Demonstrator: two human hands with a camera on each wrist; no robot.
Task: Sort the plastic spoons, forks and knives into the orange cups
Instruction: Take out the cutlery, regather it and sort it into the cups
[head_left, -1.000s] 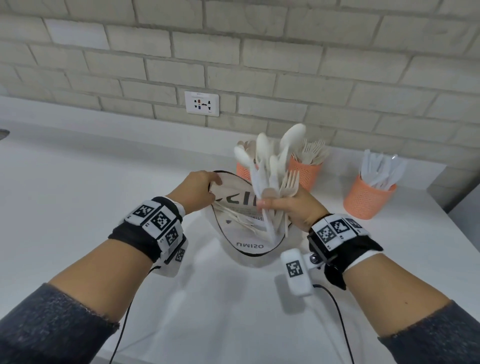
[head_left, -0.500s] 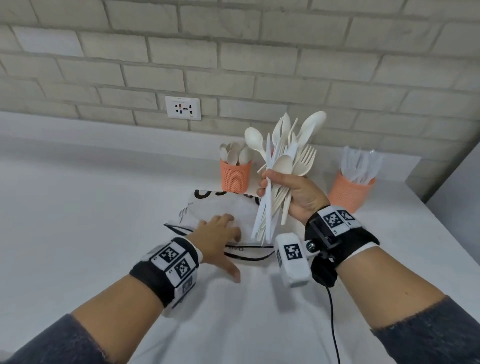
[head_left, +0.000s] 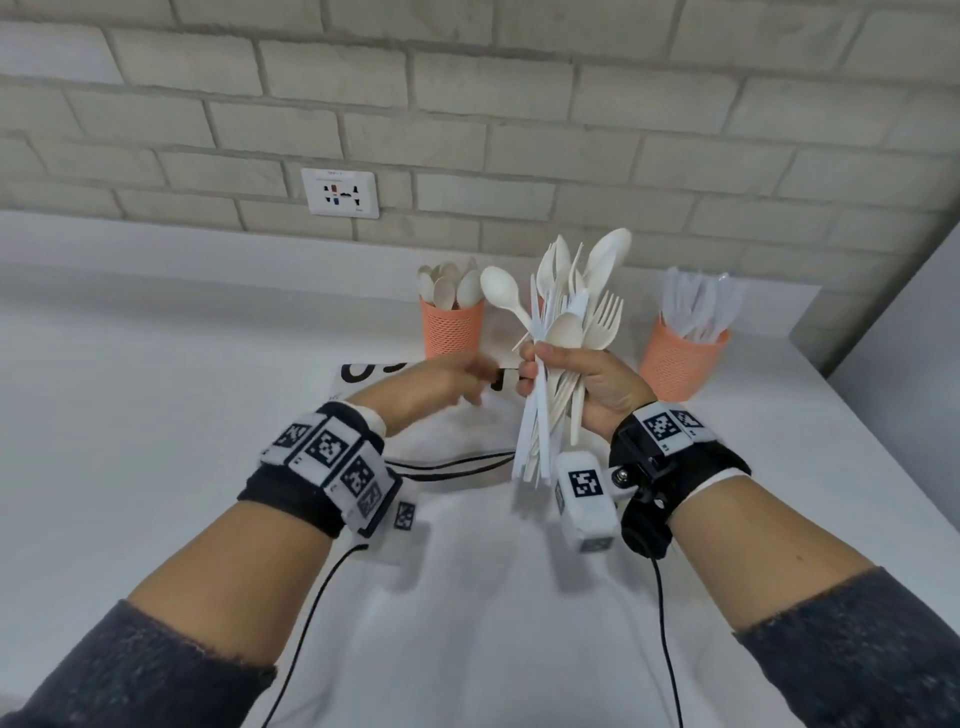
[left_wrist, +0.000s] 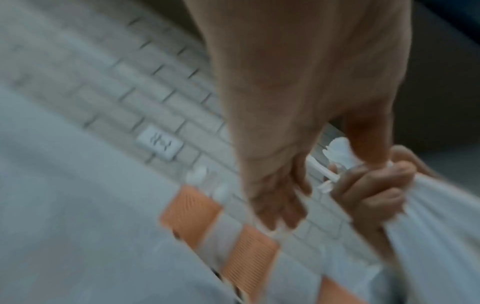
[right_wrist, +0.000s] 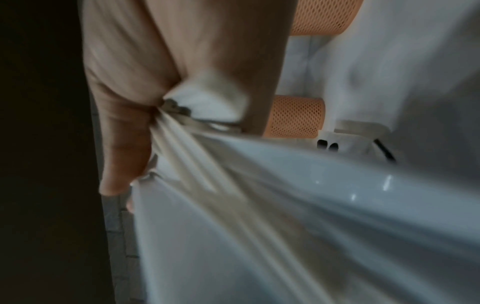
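Note:
My right hand (head_left: 566, 374) grips a mixed bundle of white and beige plastic spoons, forks and knives (head_left: 566, 312), held upright above the counter. The bundle's handles (right_wrist: 233, 185) fan out below the fist in the right wrist view. My left hand (head_left: 462, 384) is blurred just left of the bundle, its fingers (left_wrist: 280, 205) loosely extended and holding nothing. One orange cup (head_left: 451, 332) holds spoons and another (head_left: 678, 364) holds clear knives. The middle cup is mostly hidden behind the bundle.
A flat white bag with black print and cord (head_left: 415, 441) lies on the white counter (head_left: 156, 389) under my hands. The cups stand near the brick wall, which has a socket (head_left: 340, 193). A grey wall edge (head_left: 893, 332) closes the right side.
My left hand has lifted off the bag and swung right toward the bundle. My right hand still grips the cutlery, now held a little higher.

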